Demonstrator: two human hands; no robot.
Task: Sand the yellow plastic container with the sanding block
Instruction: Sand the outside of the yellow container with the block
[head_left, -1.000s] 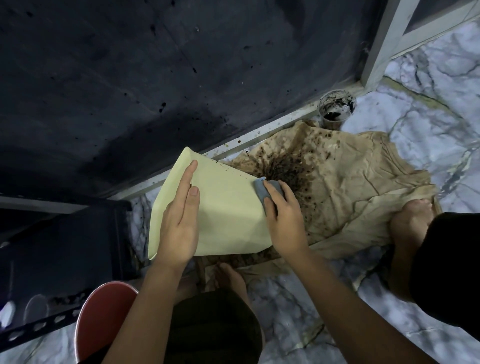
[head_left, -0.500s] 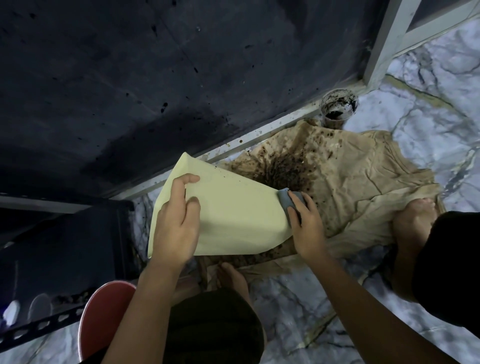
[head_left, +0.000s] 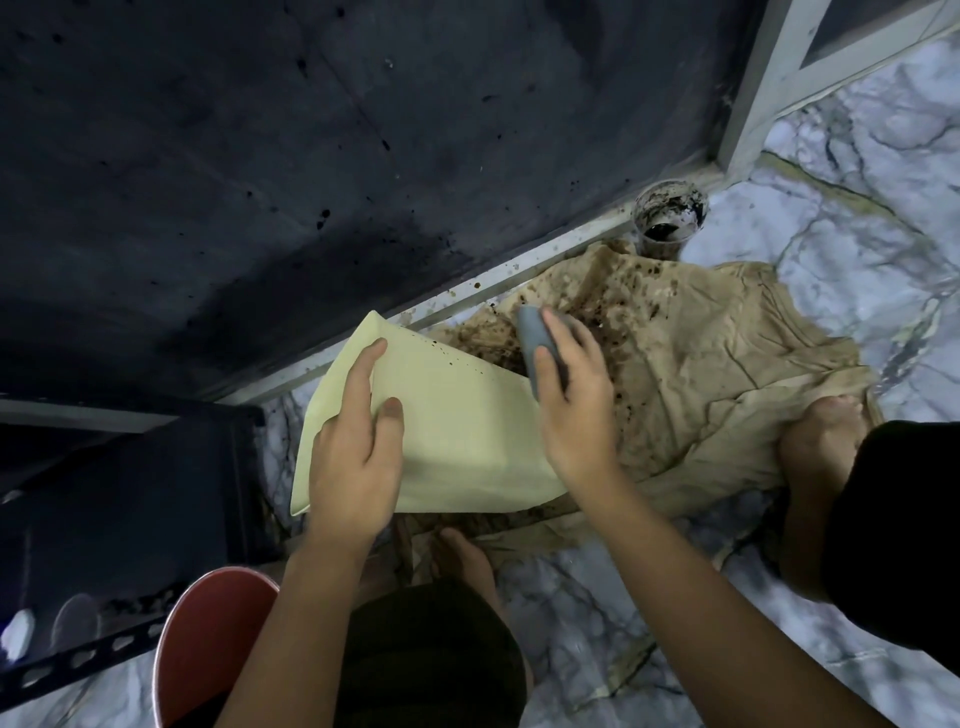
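Two hands at work, left hand flat with fingers spread on yellow plastic container, right hand fingers clamped on grey sanding block at its far edge, over stained brown cloth

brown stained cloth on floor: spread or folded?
Spread, crumpled. The brown stained cloth lies open across the marble floor, wrinkled, running under the yellow plastic container.

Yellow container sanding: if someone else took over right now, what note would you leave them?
Left hand rests flat on the yellow plastic container, steadying it.
Right hand grips the grey sanding block at the container's far right edge.
The container lies tilted over the stained brown cloth on the marble floor.
Done: how much is sanded cannot be told.
Left: the sanding strokes across the face.
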